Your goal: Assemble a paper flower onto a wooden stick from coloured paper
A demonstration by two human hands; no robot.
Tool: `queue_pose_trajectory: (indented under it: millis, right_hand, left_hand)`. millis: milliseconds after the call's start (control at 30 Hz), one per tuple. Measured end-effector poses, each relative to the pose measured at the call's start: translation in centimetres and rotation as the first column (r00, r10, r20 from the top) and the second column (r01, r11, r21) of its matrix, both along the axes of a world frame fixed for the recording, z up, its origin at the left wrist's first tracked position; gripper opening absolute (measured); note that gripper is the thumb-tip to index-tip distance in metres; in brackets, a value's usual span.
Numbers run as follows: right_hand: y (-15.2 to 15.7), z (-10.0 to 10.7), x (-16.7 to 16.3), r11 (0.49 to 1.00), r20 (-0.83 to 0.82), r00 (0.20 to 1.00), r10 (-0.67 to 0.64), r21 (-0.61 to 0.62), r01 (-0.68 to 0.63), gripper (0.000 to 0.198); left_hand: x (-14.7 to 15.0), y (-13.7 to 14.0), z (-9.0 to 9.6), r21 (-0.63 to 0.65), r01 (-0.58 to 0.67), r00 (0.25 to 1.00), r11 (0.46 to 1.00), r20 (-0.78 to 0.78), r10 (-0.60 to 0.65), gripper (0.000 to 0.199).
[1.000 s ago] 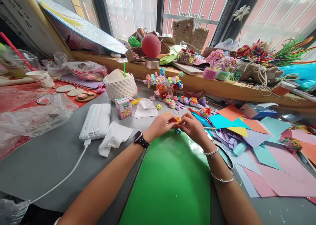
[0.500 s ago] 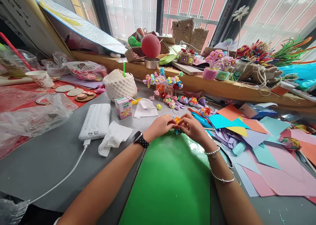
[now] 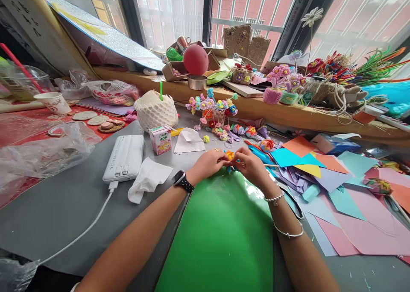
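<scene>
Over the far end of a glossy green board (image 3: 221, 232), my two hands meet around a small paper flower (image 3: 229, 156) with orange and yellow petals and some blue below. My left hand (image 3: 209, 161) pinches it from the left, thumb and fingers pressed together. From the right, my right hand (image 3: 248, 163) closes its fingertips on it. A thin pale stick (image 3: 271, 166) pokes out to the right behind my right hand; whether it joins the flower is hidden. The fingers cover most of the flower's lower part.
Coloured paper sheets (image 3: 368, 219) and purple strips (image 3: 296, 181) spread at the right. Left of the board lie a crumpled tissue (image 3: 150, 176) and a white power bank (image 3: 124, 158) with a cable. Behind stand a drink carton (image 3: 160, 140), a coconut (image 3: 156, 112) and several small crafted flowers (image 3: 213, 108).
Both hands stay in nearly the same place around the flower, with only slight shifts of the fingers and right wrist. Nothing else has visibly moved.
</scene>
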State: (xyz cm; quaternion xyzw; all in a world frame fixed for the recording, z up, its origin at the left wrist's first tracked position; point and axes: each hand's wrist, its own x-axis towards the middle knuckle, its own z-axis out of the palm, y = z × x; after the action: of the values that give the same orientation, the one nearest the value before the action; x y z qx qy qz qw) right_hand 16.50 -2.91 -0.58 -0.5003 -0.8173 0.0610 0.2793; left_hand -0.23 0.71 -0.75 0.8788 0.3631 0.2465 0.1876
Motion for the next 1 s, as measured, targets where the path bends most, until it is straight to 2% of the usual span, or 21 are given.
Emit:
queue_pose_trajectory:
  millis: [200, 433, 633, 867, 1000]
  right_hand:
    - [0.06, 0.09, -0.09, 0.998, -0.061, 0.997, -0.046, -0.052, 0.043, 0.016]
    - [0.34, -0.21, -0.18, 0.981, -0.102, 0.98, -0.17, -0.117, 0.158, 0.021]
    - [0.32, -0.34, 0.03, 0.941, -0.106, 0.96, -0.259, -0.25, 0.227, 0.032]
    - [0.02, 0.16, 0.0, 0.886, -0.028, 0.963, -0.266, -0.401, 0.233, 0.038]
    - [-0.02, 0.23, -0.03, 0.889, -0.038, 0.961, -0.272, -0.393, 0.236, 0.038]
  left_hand:
    - [0.0, -0.05, 0.0, 0.042, -0.031, 0.999, 0.999, -0.044, 0.032, 0.016]
    - [0.16, -0.34, -0.08, 0.121, -0.022, 0.997, 0.992, -0.075, 0.031, 0.015]
    - [0.16, -0.34, -0.09, 0.147, 0.013, 0.997, 0.989, -0.082, -0.001, 0.013]
    - [0.17, -0.41, 0.04, 0.151, 0.023, 0.994, 0.988, -0.105, -0.007, 0.011]
    - [0.21, -0.42, 0.02, 0.152, 0.025, 0.996, 0.988, -0.093, -0.011, 0.011]
